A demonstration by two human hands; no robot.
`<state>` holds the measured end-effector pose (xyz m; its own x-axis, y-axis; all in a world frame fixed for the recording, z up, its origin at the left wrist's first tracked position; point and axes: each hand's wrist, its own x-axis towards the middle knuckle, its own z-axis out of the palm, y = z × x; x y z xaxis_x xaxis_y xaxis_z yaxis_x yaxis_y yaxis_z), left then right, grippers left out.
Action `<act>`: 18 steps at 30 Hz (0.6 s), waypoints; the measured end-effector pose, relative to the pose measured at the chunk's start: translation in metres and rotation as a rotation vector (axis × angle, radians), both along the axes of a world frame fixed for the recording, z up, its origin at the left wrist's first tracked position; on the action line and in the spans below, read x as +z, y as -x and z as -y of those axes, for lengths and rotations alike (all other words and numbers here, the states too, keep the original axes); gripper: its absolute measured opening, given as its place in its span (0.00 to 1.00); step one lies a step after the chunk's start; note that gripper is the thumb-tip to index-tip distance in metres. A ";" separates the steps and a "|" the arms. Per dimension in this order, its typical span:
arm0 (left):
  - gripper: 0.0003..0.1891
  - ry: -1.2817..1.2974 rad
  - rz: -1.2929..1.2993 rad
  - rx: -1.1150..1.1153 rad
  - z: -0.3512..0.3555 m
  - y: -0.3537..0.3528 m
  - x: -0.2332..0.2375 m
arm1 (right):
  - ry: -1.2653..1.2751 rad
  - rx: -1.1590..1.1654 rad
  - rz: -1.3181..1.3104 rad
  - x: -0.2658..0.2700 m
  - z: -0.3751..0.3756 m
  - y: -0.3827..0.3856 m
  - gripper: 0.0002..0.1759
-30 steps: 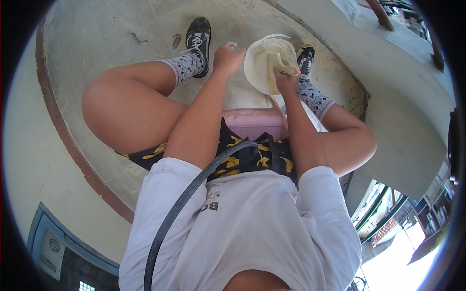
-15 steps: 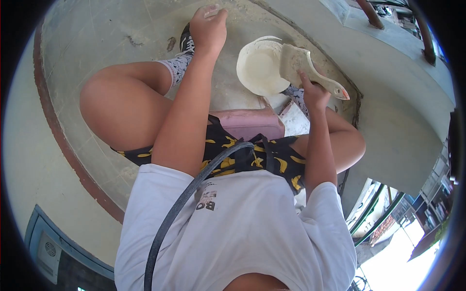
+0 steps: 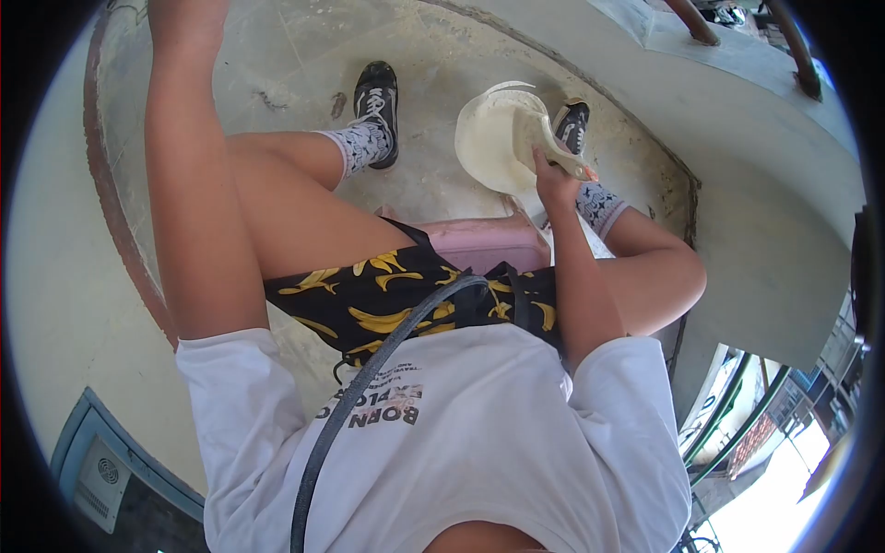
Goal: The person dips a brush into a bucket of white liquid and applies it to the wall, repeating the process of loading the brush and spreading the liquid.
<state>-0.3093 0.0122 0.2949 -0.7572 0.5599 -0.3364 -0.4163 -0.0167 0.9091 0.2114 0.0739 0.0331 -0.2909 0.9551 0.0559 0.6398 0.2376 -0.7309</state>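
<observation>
My right hand (image 3: 557, 187) is closed around the pale handle of a wide paintbrush (image 3: 546, 138), whose tip end is orange. The broad brush head overlaps the mouth of a round white bucket (image 3: 481, 170) with cream-coloured paint inside. A thin curved bucket handle shows above the far rim. My left arm stretches up along the left side, and my left hand (image 3: 189, 11) is cut off by the top edge, with its fingers hidden.
A pink stool (image 3: 489, 241) stands between my legs. My shoes (image 3: 376, 111) rest on the grey, paint-spotted floor (image 3: 286, 55). A low wall (image 3: 765, 212) with brown bars (image 3: 693, 23) curves along the right. A dark strap (image 3: 369, 378) hangs across my shirt.
My left hand has moved up and left, mostly out of view. My right hand has shifted left, bringing the brush head further over the bucket. Both shoes now show more.
</observation>
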 end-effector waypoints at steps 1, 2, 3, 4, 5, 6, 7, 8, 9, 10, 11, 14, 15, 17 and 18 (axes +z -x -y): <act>0.17 -0.005 -0.002 0.004 -0.001 -0.028 -0.002 | -0.008 -0.010 -0.082 0.003 0.001 0.003 0.18; 0.18 0.111 -0.485 -0.016 -0.003 -0.082 -0.007 | -0.010 -0.004 -0.084 -0.001 0.004 0.004 0.18; 0.19 0.231 -0.971 -0.029 -0.001 -0.112 -0.014 | -0.050 -0.054 -0.161 -0.011 0.007 0.006 0.18; 0.20 0.298 -0.970 -0.029 -0.002 -0.107 -0.025 | -0.090 -0.105 -0.240 -0.016 0.009 0.008 0.18; 0.20 0.297 -0.971 -0.023 0.003 -0.109 -0.033 | -0.026 0.058 -0.020 -0.003 0.012 0.008 0.17; 0.19 0.411 -0.920 -0.098 0.005 -0.111 -0.040 | 0.095 0.009 0.054 -0.006 0.017 0.004 0.17; 0.19 0.510 -0.881 -0.167 0.000 -0.108 -0.039 | 0.201 -0.044 0.115 -0.014 0.014 0.007 0.17; 0.19 0.494 -0.890 -0.156 -0.004 -0.110 -0.031 | 0.183 -0.043 0.106 -0.017 0.009 0.007 0.17; 0.17 0.479 -0.847 -0.143 -0.001 -0.118 -0.027 | 0.087 -0.023 0.071 -0.019 0.010 0.002 0.17; 0.16 0.468 -0.803 -0.134 0.002 -0.122 -0.024 | -0.002 -0.005 0.036 -0.020 0.015 -0.002 0.17; 0.16 0.471 -0.802 -0.129 0.003 -0.118 -0.026 | -0.002 0.001 0.036 -0.010 0.019 0.001 0.17; 0.14 0.414 -0.830 -0.203 -0.003 -0.102 -0.032 | -0.040 -0.122 -0.185 -0.007 0.012 0.008 0.16; 0.14 0.389 -0.846 -0.237 -0.006 -0.099 -0.036 | -0.046 -0.120 -0.183 -0.009 0.009 0.005 0.16; 0.15 0.348 -0.870 -0.282 -0.010 -0.095 -0.050 | 0.200 -0.004 0.200 -0.004 0.008 0.006 0.14; 0.18 0.400 -0.922 -0.309 -0.013 -0.088 -0.059 | -0.048 0.052 0.093 -0.015 0.008 0.002 0.13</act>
